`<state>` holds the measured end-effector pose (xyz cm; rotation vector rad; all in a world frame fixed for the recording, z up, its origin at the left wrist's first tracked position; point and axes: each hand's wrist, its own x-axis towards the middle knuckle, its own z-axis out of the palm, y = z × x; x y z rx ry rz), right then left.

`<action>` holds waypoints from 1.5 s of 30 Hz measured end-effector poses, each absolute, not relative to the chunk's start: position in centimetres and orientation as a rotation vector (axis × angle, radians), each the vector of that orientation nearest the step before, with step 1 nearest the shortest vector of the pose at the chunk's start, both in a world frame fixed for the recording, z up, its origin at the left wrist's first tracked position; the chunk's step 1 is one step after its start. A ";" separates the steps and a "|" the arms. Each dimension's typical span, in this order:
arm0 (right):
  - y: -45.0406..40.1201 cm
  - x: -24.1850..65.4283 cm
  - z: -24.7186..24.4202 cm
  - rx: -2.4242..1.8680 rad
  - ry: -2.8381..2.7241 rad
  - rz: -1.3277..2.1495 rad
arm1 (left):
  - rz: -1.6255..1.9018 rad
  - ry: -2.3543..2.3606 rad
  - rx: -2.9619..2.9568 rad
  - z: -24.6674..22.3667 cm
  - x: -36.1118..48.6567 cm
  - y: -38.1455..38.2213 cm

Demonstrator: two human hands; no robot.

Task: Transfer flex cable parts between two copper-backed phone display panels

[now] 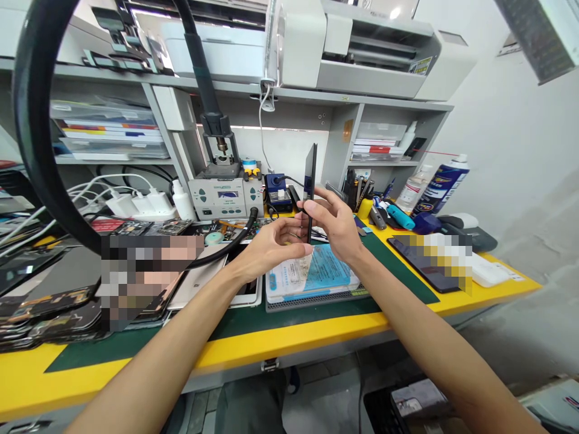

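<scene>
A dark, thin phone is held upright, edge-on to the camera, above the middle of the bench. My left hand grips its lower part from the left, the thumb near the bottom edge. From the right, my right hand holds it with thumb and fingers at mid-height. Below both hands lies a blue and white packet on a dark perforated pad. The face of the phone is mostly hidden by the viewing angle.
Stacked phone parts and a white tablet lie left. Behind stands a soldering station, with a thick black hose arching at left. A dark tablet, spray can and bottle are right.
</scene>
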<state>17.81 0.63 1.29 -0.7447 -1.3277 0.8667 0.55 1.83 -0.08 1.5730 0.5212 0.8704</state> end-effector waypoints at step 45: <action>0.7 17.9 1.1 -0.793 -1.356 0.846 | 0.849 0.529 1.592 0.0 0.4 1.8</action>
